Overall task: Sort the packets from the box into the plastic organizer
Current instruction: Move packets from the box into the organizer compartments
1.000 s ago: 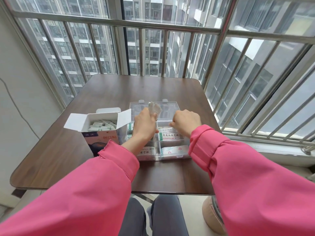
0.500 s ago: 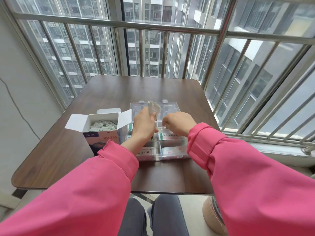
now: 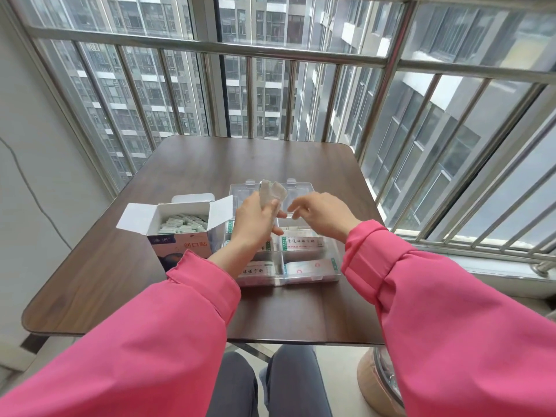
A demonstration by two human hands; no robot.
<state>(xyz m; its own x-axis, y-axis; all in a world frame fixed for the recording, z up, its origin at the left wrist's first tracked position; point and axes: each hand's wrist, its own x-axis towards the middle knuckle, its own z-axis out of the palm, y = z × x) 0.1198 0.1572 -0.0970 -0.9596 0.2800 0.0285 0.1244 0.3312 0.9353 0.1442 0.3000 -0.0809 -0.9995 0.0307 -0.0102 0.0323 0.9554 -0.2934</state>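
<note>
An open cardboard box (image 3: 180, 245) with several small white packets (image 3: 183, 225) stands left of centre on the table. To its right lies the clear plastic organizer (image 3: 310, 275), lid open, with packets in its near compartments. My left hand (image 3: 255, 219) is raised over the organizer and grips a small bunch of pale packets (image 3: 272, 191) that stick up above the fingers. My right hand (image 3: 322, 213) hovers just to the right of them, fingers loosely curled toward the bunch, holding nothing that I can see.
The dark wooden table (image 3: 105, 281) stands in a corner against metal window bars (image 3: 270, 49) at the back and right. A white wall is on the left. A round tan object (image 3: 376, 383) stands on the floor at the lower right.
My right hand lifted from the organizer's compartments and moved left toward the packets in my left hand. The left hand stayed raised with its bunch.
</note>
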